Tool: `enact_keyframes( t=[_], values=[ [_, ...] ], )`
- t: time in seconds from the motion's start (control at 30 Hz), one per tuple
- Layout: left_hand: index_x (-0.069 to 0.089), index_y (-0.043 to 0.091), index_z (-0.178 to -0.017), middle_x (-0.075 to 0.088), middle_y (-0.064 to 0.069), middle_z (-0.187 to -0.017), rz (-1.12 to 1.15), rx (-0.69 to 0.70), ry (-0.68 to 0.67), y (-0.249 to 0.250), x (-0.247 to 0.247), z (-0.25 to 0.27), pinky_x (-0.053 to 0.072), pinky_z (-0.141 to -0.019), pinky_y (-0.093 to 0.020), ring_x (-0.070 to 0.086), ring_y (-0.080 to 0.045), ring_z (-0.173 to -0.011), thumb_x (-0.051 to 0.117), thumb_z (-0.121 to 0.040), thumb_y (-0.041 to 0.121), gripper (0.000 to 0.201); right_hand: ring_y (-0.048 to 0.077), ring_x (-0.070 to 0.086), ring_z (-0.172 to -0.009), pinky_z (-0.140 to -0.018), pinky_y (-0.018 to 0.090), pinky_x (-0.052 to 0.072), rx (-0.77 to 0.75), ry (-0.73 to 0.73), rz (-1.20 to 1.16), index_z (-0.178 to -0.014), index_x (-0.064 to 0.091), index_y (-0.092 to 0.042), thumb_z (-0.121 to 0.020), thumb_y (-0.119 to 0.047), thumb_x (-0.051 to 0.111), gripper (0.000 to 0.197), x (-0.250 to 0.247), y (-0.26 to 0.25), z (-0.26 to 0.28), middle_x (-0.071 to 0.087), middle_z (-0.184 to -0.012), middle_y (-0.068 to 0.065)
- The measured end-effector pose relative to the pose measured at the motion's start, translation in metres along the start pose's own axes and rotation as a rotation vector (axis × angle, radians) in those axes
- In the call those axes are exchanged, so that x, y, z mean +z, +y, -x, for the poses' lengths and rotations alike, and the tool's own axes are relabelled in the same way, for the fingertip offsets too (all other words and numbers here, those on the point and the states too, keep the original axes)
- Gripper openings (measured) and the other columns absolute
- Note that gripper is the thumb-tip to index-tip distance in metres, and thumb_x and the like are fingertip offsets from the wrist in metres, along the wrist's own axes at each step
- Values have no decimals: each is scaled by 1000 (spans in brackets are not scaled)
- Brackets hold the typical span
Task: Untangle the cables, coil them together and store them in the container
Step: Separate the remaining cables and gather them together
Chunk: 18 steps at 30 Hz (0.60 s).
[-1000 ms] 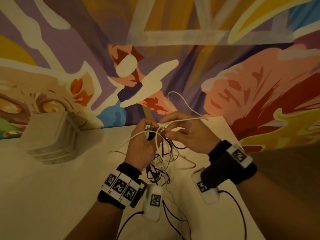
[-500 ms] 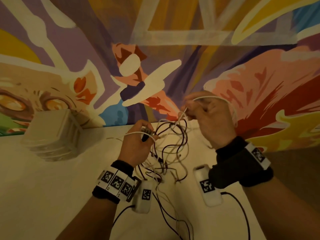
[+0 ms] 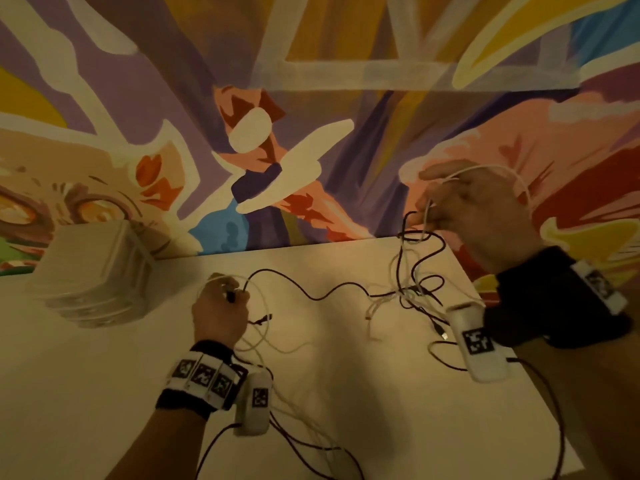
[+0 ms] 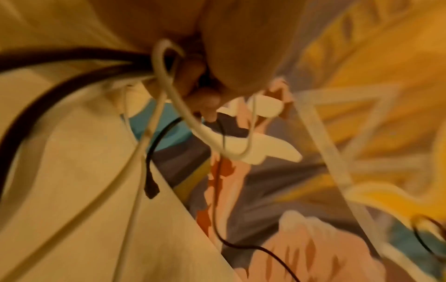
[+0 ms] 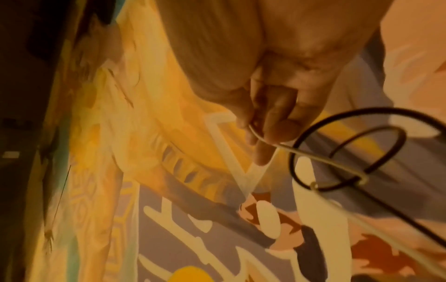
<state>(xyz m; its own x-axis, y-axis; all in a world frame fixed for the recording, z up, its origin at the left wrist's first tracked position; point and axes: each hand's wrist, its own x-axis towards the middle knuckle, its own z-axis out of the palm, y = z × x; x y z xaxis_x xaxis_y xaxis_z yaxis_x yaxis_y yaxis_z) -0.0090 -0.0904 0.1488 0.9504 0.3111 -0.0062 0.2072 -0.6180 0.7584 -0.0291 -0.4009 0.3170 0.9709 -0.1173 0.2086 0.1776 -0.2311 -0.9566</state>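
Note:
Thin black and white cables stretch across the white table [image 3: 311, 393] between my two hands. My left hand [image 3: 221, 306] is low over the table, fingers curled round a black cable [image 3: 311, 296] and a white cable [image 4: 169, 89]. Up at the right my right hand [image 3: 474, 206] is raised and pinches a white cable [image 3: 485, 169] that loops over it; in the right wrist view that white cable [image 5: 301, 152] hooks through a black loop [image 5: 337, 152]. A knot of cables [image 3: 412, 289] hangs below it. The translucent container [image 3: 90, 275] stands at the table's far left.
A painted mural wall [image 3: 311, 98] rises right behind the table. The table's right edge [image 3: 502, 341] runs under my right forearm. Loose cable strands [image 3: 311, 441] trail off the near edge between my arms.
My hands have drawn apart: the right rose and swung right with the white cable, the left dropped toward the table. The tight tangle has stretched out into a long black strand.

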Motion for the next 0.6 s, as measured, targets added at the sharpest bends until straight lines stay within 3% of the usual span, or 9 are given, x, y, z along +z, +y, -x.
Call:
enact_keyframes(
  t=[0.13, 0.23, 0.33, 0.4, 0.47, 0.53, 0.6],
  values=[
    [50, 13, -83, 49, 7, -69, -116, 236, -29, 41, 7, 13, 30, -65, -22, 57, -25, -75, 62, -88, 6, 15, 21, 68, -59, -53, 27, 53, 111, 1, -121, -116, 49, 0, -98, 1, 43, 19, 24, 10, 0, 58, -72, 10],
    [54, 11, -97, 60, -6, -73, -107, 352, -1, 59, 4, 23, 33, -64, -29, 61, -33, -75, 57, -89, 2, 13, 20, 63, -55, -51, 31, 47, 145, -102, -15, -113, 49, -4, -99, -2, 43, 16, 32, 16, -1, 57, -71, 10],
    [52, 8, -107, 63, -15, -93, -206, 258, -127, 58, 0, 21, 45, -70, -36, 62, -35, -88, 57, -86, 0, 23, 21, 61, -54, -51, 29, 44, 30, -69, 205, -108, 53, -9, -97, -3, 44, 16, 37, 21, -1, 59, -70, 3],
    [51, 10, -110, 60, -15, -108, -397, 137, -382, 51, -4, 20, 46, -77, -35, 59, -32, -98, 59, -86, 9, 25, 22, 61, -53, -51, 24, 46, -23, -112, 327, -104, 56, -9, -94, -1, 45, 17, 44, 22, 0, 60, -73, -2],
    [51, 14, -103, 57, -11, -112, -546, 130, -617, 44, -5, 22, 46, -77, -33, 57, -28, -99, 57, -85, 10, 19, 18, 63, -54, -51, 18, 46, -43, -109, 374, -101, 57, -10, -95, -1, 44, 18, 51, 22, 4, 61, -75, -1],
    [50, 20, -90, 57, -4, -102, -541, 174, -670, 40, -6, 22, 43, -68, -28, 57, -23, -88, 58, -83, 10, 15, 16, 65, -55, -50, 19, 47, -22, -65, 319, -97, 56, -16, -95, 0, 44, 21, 53, 23, 2, 61, -73, 3],
    [47, 23, -83, 58, 1, -87, -390, 272, -534, 39, -7, 19, 40, -60, -25, 56, -21, -77, 64, -83, 12, 20, 18, 67, -57, -51, 27, 51, 44, -171, 243, -100, 55, -17, -96, 0, 44, 21, 58, 24, 4, 61, -72, 8]
  ],
)
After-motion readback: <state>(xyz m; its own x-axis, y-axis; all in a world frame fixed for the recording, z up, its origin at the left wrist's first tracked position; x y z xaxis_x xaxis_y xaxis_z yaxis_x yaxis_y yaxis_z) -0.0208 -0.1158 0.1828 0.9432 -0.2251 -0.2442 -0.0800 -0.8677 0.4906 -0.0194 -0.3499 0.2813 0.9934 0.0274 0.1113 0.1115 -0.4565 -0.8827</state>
